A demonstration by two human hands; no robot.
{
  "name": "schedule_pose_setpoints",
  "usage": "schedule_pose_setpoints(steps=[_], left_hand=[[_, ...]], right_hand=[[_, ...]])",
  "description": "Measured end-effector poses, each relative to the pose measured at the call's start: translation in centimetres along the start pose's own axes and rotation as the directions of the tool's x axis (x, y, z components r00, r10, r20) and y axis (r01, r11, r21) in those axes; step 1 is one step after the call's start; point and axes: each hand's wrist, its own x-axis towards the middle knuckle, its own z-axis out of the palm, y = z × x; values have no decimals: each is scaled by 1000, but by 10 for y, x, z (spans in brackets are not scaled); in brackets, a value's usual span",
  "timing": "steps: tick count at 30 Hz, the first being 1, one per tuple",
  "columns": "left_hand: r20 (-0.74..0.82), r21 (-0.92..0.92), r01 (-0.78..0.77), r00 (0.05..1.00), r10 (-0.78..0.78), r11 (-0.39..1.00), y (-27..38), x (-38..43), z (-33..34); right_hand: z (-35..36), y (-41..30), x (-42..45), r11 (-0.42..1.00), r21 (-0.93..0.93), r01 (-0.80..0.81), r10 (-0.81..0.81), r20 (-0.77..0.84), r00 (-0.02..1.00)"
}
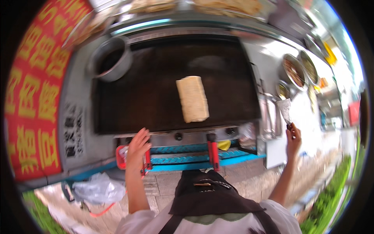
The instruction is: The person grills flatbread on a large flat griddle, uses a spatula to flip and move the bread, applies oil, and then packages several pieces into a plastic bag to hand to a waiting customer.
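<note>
A folded flat bread or dough slab (pixel 193 99) lies on the dark griddle plate (pixel 140 102), right of its middle. My left hand (pixel 139 144) hovers at the griddle's front edge, fingers apart, holding nothing. Off to the right of the griddle, my right hand (pixel 293 137) grips the dark handle of a metal scraper (pixel 285 109), its broad blade pointing away from me. The blade appears over the steel counter, near a small bowl with yellowish contents (pixel 283 90). Whether it touches anything cannot be told.
A metal pot (pixel 124 63) stands at the griddle's back left corner. Metal bowls of food (pixel 293 71) sit on the right counter, with trays (pixel 267 117) beside the griddle. Flatbreads (pixel 228 7) lie behind. A plastic bag (pixel 99 188) is low at the left.
</note>
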Motion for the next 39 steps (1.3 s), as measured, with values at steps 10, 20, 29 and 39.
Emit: schedule_pose_setpoints(steps=[10,20,29,39], left_hand=[[391,490,-321,912,124,810,-27,-9,138],[499,566,-423,859,115,707,-98,-88,301],[351,648,-390,915,198,654,-198,-178,330],[119,822,-32,986,-117,568,-262,-220,282]], right_hand=[[41,171,-61,964,-172,-201,163,-210,964],[152,175,8,964,-259,65,-81,-51,995],[106,186,8,907,-96,410,-402,95,911],[-93,225,-143,953,301,-23,-277,903,329]])
